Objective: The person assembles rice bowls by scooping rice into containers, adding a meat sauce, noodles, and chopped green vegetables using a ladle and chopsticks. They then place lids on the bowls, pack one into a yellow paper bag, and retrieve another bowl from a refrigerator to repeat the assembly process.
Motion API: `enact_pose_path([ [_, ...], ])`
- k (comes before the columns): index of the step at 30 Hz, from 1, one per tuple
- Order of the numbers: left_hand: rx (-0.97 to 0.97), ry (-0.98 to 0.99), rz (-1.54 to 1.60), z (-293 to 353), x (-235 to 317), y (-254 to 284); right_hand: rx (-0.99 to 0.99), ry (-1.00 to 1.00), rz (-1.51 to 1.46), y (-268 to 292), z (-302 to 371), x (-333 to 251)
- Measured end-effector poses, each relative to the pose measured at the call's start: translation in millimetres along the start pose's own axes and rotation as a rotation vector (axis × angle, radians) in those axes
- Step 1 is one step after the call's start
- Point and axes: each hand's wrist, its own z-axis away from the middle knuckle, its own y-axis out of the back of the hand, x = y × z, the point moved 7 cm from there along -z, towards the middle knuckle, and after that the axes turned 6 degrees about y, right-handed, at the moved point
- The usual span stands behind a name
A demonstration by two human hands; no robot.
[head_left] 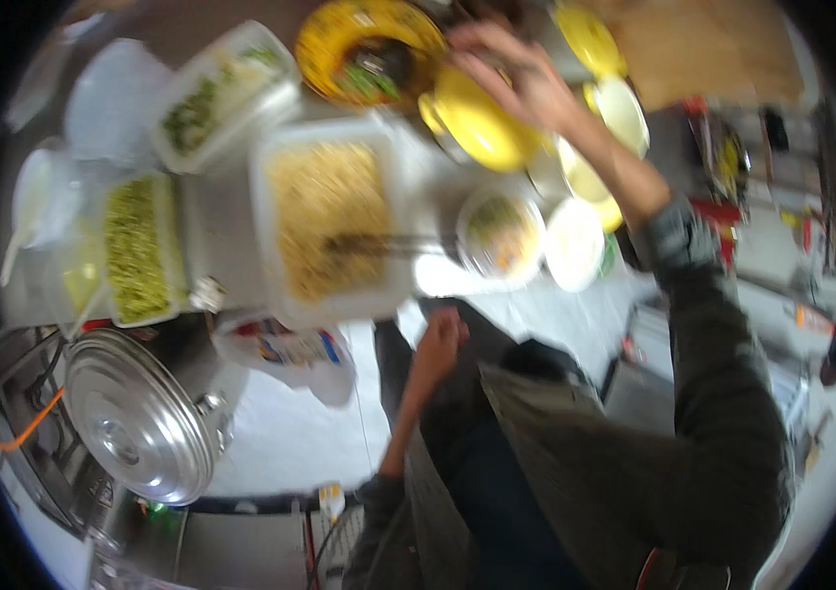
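My right hand [521, 79] reaches over the counter, blurred, its fingers stretched out and apart. Beneath it is a yellow round-topped container [485, 123]. Just left of the fingers sits a yellow-orange patterned bowl [428, 25] with something dark and some greens inside. My left hand [442, 339] hangs low in front of my legs, below the counter edge, its fingers curled with nothing visible in them. Between the hands, a clear bowl [467, 265] holds mixed orange and green bits. Dark chopsticks [388, 243] lie across a large tub [265, 211] of pale yellow strips.
At left stand a tub [175, 270] of chopped green food and a tub [285, 84] with leafy greens. A large silver lidded pot [133, 418] is lower left, a plastic bag [290, 354] beside it. More yellow-and-white containers [622, 116] and a wooden board [703, 49] are at right.
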Motion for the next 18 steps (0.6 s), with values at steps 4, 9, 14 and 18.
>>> enact_pose_path([
  [4, 0.027, 0.018, 0.218, -23.2, -7.8, -34.9, 0.029, 0.179, -0.026, -17.2, -5.6, 28.4],
  [9, -0.192, -0.035, -0.099, -44.3, -13.8, -111.4, 0.083, 0.197, 0.022, -2.2, -21.4, 46.6],
  [14, 0.104, -0.165, 0.056, -77.6, 0.5, -196.3, -0.122, -0.112, 0.022, -22.3, -24.1, 77.2],
  [18, 0.184, -0.131, 0.085, -88.9, 3.6, -222.9, -0.093, -0.233, -0.199, -7.7, 0.8, 78.3],
])
